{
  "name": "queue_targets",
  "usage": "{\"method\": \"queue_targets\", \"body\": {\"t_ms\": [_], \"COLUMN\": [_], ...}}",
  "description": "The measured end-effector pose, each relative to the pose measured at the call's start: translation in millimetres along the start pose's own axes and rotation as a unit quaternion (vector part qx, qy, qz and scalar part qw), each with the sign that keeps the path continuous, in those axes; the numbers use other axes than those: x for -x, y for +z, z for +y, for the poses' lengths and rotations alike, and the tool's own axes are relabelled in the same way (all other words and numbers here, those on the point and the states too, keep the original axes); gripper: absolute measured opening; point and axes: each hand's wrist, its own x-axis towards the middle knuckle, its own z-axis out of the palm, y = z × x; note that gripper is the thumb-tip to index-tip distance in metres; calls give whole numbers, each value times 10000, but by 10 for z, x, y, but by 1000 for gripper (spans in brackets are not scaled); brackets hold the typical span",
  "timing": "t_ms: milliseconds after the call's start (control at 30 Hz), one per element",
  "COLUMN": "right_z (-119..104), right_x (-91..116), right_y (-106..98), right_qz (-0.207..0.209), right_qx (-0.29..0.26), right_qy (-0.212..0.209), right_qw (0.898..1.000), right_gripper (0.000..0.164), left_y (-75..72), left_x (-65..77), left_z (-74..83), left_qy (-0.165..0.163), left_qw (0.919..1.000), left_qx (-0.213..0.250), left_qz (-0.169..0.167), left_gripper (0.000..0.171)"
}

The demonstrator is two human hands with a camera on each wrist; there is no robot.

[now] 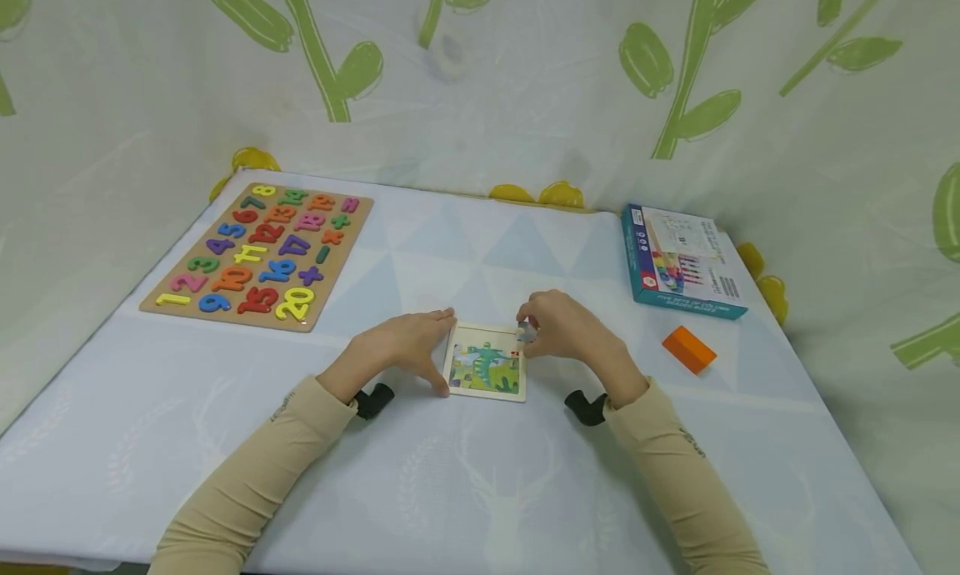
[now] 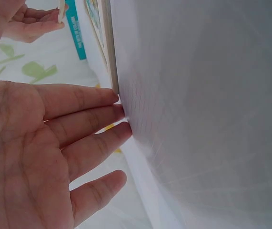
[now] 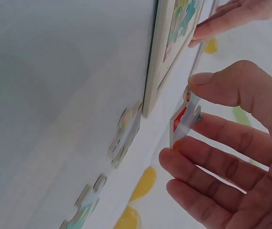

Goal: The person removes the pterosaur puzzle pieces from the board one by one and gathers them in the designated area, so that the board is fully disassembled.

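A small wooden puzzle tray [image 1: 487, 397] lies on the table, with a green dinosaur picture [image 1: 487, 373] filling its lower part and bare wood along the top. My left hand [image 1: 405, 344] is beside the tray, its thumb at the lower left corner and its fingertips along the left edge. In the left wrist view its fingers [image 2: 88, 114] are straight. At the upper right corner of the tray, my right hand [image 1: 570, 329] pinches a puzzle piece [image 3: 186, 119] between thumb and fingers, raised off the table. Loose puzzle pieces [image 3: 126, 133] lie beside the tray in the right wrist view.
A number board [image 1: 333, 283] with colourful numerals lies at the back left. To the back right is a teal-edged box [image 1: 686, 262], with an orange block [image 1: 688, 350] in front of it. A patterned curtain [image 1: 525, 100] hangs behind the table [image 1: 480, 500].
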Motion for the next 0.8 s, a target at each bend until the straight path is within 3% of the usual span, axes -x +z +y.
{"method": "queue_targets", "body": {"t_ms": [800], "right_z": [345], "right_x": [229], "right_y": [-87], "right_qz": [-131], "right_qx": [-139], "right_qy": [626], "right_qw": [9979], "right_gripper": [40], "left_y": [4], "left_x": [-14], "left_z": [-2], "left_qy": [-17], "left_qw": [10000], "left_qx": [-72], "left_qz": [17], "left_gripper": [109]}}
